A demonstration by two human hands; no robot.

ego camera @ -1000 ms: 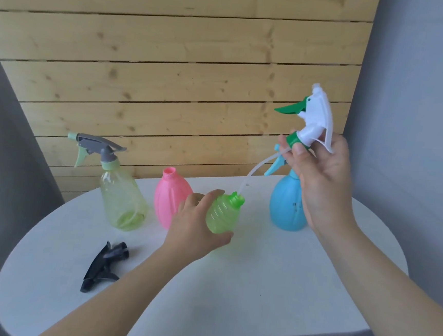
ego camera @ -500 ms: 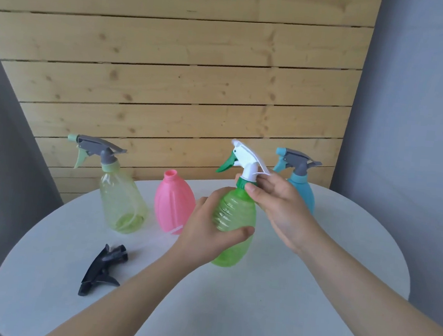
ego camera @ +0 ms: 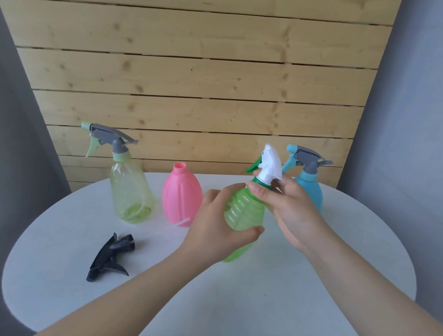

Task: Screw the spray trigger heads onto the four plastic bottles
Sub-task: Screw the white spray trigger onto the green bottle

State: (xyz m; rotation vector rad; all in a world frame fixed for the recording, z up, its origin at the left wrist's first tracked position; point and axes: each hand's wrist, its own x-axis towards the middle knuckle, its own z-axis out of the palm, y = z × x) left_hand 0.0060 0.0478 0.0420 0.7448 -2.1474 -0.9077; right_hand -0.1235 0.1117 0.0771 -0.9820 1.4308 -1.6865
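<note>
My left hand wraps around the ribbed green bottle, which stands on the white table. A white trigger head with a green lever sits on that bottle's neck, and my right hand pinches its green collar. The pink bottle has a bare open neck. A pale yellow-green bottle at the left and a blue bottle behind my right hand each carry a grey trigger head. One black trigger head lies loose at the front left.
A wooden slat wall rises right behind the table. Grey walls close in on both sides. The table's rounded front edge is near my forearms.
The white head came down from high up, its tube slid into the green bottle, and the bottle went from tilted to upright. My right hand has since shifted round the collar.
</note>
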